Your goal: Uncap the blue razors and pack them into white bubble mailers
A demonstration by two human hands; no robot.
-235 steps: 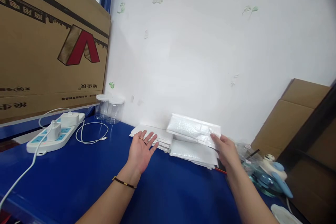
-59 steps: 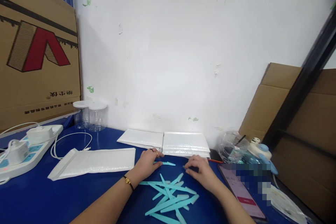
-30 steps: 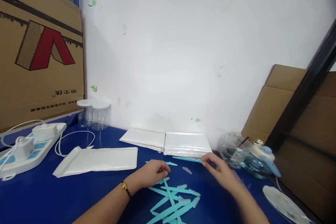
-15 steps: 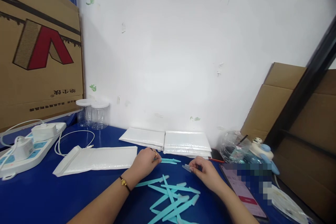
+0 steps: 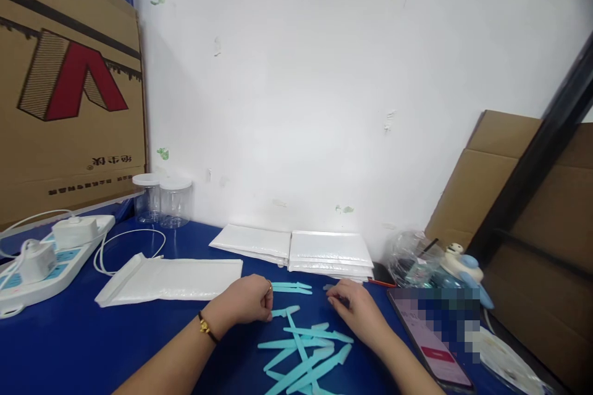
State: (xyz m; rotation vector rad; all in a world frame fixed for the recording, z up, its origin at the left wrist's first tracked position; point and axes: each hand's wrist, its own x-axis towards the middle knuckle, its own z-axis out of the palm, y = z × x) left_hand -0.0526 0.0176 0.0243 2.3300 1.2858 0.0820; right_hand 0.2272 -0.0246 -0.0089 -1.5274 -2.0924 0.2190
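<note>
My left hand (image 5: 244, 301) is bent, thumb and fingers drawn together at the handle end of a teal blade tool (image 5: 280, 313); whether it is pinched cannot be told, as the hand covers that end. My right hand (image 5: 356, 307) is half curled, fingertips at a small clear piece (image 5: 327, 287); its grip is likewise hidden.

Between and just beyond my hands lies a pair of teal tools (image 5: 291, 285), side by side. Nearer to me, between my forearms, a crossed heap of similar tools (image 5: 301, 344) takes up the blue counter (image 5: 139, 352).

Obstructions: a single white padded envelope (image 5: 176, 281) lies just left of my left hand. Directly beyond both hands, two envelope stacks, the left stack (image 5: 254, 242) and the right stack (image 5: 330, 249), line the wall (image 5: 296, 105). Farther left are a white cable (image 5: 97, 259), a power strip (image 5: 50, 287) with plugs in it and two lidded clear jars (image 5: 175, 203). Close beside my right forearm is a phone (image 5: 433, 345), partly masked by pixel blocks; beyond it, a crumpled clear bag (image 5: 403, 250).
</note>
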